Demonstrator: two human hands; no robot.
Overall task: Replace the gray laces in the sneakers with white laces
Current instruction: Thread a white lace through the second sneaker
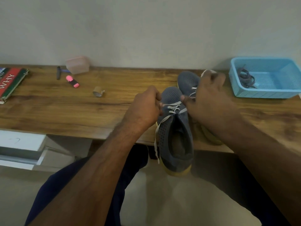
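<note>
A grey-blue sneaker (175, 128) with a yellowish sole lies on the front edge of the wooden table (65, 108), heel hanging over toward me. A white lace (174, 107) crosses its lower eyelets, and one end dangles down the left side. My left hand (145, 108) pinches the lace tip at the sneaker's left. My right hand (210, 98) holds the lace on the right side, fingers over the second sneaker (187, 79), which lies behind and is mostly hidden. A dark grey lace (246, 78) lies in the blue basket (267, 93).
On the table's left sit a book (9, 82), a pink highlighter (72, 81), a dark pen-like tool (58, 72), a pink plastic box (77, 64) and a small tape roll (98, 91). The wall stands right behind. White boxes (19, 144) are stacked below left.
</note>
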